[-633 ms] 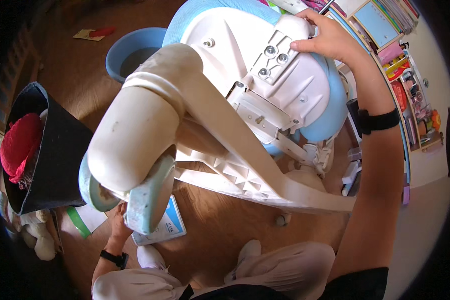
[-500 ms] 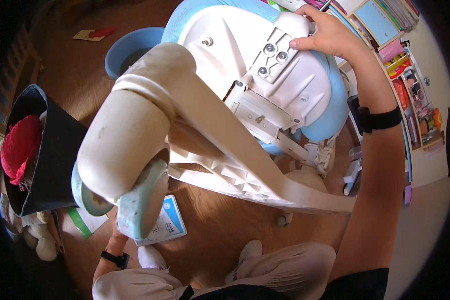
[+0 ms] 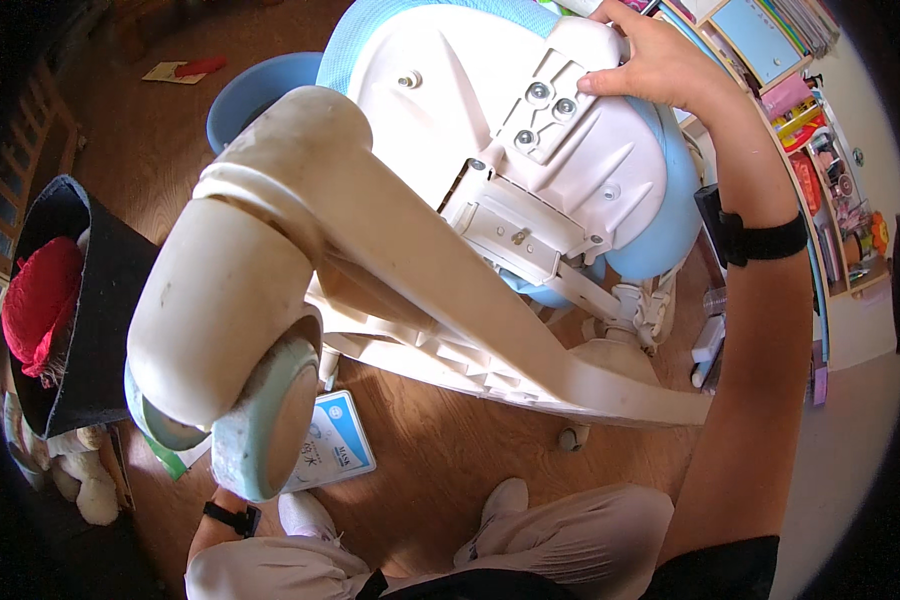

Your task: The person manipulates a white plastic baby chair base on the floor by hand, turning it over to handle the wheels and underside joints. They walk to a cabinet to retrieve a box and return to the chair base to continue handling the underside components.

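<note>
A tipped-over white chair (image 3: pixel 450 250) with a light blue seat cover (image 3: pixel 670 160) fills the middle, its underside and bolts toward me. My right hand (image 3: pixel 660 60) is closed round the end of the white bracket (image 3: pixel 550 105), thumb on the near face and fingertips partly hidden behind it. Close to me on the left looms a chair leg with a caster (image 3: pixel 265 420), whose wheels are pale green and scuffed. My left hand (image 3: pixel 232 499) is almost wholly hidden behind this caster; only its wrist side shows, so its fingers and grip cannot be seen.
To the left stands a dark fabric bin (image 3: pixel 110 290) with a red item (image 3: pixel 45 305) in it. A blue basin (image 3: pixel 260 90) sits behind the chair. A flat blue-and-white packet (image 3: pixel 338 440) lies on the wooden floor by my feet. Crowded shelves (image 3: pixel 820 150) line the right.
The near caster and its leg have shifted left and slightly down, covering more of my left hand. My right hand keeps its hold on the bracket.
</note>
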Demonstrator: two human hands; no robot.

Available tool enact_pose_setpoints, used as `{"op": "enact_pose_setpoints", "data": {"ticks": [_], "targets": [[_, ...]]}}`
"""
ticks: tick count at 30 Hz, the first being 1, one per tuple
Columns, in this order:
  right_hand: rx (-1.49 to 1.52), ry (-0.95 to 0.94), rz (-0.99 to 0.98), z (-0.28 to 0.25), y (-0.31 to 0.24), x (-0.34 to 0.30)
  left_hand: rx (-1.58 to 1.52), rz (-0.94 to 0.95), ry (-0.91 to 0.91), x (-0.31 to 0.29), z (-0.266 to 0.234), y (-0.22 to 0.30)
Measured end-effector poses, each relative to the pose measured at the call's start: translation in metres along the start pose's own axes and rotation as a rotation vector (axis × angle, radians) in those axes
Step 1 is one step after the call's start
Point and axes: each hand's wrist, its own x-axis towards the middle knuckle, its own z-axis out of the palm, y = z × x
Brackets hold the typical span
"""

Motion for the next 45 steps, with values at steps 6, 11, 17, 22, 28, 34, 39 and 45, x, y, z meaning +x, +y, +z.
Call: {"op": "enact_pose_setpoints", "data": {"ticks": [6,11,17,22,28,34,39,45], "targets": [[0.016,-0.014,0.038,-0.004,-0.017,-0.006,-0.042,-0.035,-0.004,-0.002,-0.003,0.003],[-0.039,0.038,0.010,0.011,-0.004,-0.001,-0.023,0.001,0.010,-0.002,-0.002,0.002],[-0.282,0.307,-0.045,0.029,0.013,0.013,-0.016,-0.060,-0.009,-0.001,0.001,-0.001],[-0.235,0.290,-0.048,0.027,0.012,0.013,-0.008,0.001,0.008,-0.004,-0.001,-0.002],[-0.287,0.345,-0.033,0.027,0.011,0.013,-0.026,-0.098,-0.031,-0.005,0.012,-0.010],[-0.242,0.290,0.001,0.025,0.006,0.011,0.339,0.441,-0.050,-0.017,-0.003,0.027],[-0.217,0.273,-0.019,0.018,-0.001,0.007,0.326,0.372,-0.220,-0.025,0.025,-0.021],[-0.244,0.275,-0.003,0.025,0.000,0.009,0.266,0.346,-0.335,-0.023,0.008,0.003]]}}
